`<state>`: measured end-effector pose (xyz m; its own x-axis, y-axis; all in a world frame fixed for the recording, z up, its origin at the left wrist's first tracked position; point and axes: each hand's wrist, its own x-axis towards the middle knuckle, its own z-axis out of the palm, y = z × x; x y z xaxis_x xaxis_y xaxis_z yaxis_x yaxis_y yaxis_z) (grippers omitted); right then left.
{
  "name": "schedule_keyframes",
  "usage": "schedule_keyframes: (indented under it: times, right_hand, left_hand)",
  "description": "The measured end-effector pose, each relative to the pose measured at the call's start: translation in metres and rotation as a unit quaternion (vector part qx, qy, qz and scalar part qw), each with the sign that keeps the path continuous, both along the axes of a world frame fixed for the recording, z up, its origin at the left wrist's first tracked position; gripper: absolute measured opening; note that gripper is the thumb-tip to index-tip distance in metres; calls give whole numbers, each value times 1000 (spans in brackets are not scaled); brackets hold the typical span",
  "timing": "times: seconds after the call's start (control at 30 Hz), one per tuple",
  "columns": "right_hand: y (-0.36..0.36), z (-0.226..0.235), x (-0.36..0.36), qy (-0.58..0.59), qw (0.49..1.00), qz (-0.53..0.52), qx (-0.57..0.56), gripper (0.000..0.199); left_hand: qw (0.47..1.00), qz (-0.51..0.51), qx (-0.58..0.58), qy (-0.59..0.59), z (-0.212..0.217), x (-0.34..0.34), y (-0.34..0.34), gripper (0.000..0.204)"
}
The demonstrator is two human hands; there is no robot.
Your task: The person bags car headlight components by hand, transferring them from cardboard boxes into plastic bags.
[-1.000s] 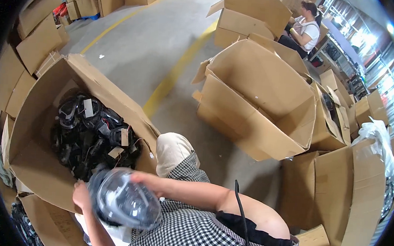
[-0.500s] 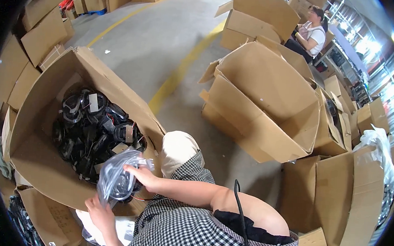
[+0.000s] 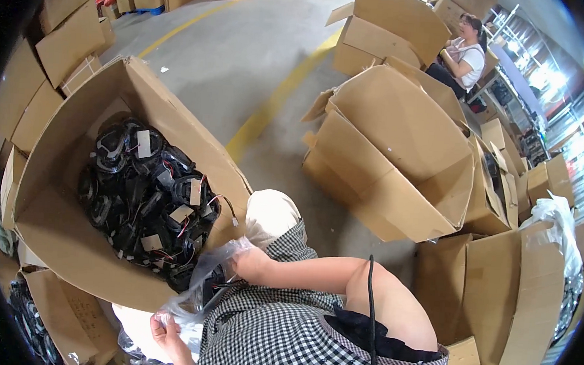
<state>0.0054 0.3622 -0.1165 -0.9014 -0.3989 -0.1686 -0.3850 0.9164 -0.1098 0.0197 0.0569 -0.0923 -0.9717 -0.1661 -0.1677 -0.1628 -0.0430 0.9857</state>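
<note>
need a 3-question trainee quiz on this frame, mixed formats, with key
1. True or false: the large cardboard box on the person's left holds black round parts with wires.
2. Multiple choice: what do both hands hold? A) a roll of tape B) a clear plastic bag C) a knife
3. Fill in: the right hand is at the bag's upper end and the left hand at its ____ end.

Key: 1 true; 2 B; 3 lower.
</note>
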Motion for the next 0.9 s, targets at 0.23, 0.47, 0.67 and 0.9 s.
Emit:
schedule_keyframes:
  times: [0.23,0.47,0.67,0.9]
  right_hand:
    - [-5,80,-34,-75,825,64,-557,71]
    - [-50,102,-23,-232,490,223,-810,66]
    - [-48,69,6,-389,442,27,-808,29]
    - [-50,102,-5,-295,462,202,-812,39]
  left_hand:
    - [889,5,-374,264,37,-22,40,14]
    - [827,-328,454,37,53,-43,100,54]
    - [773,-118,621,-56,44,-17,74,25]
    - [859,-232,-421,179,93,14,33,28]
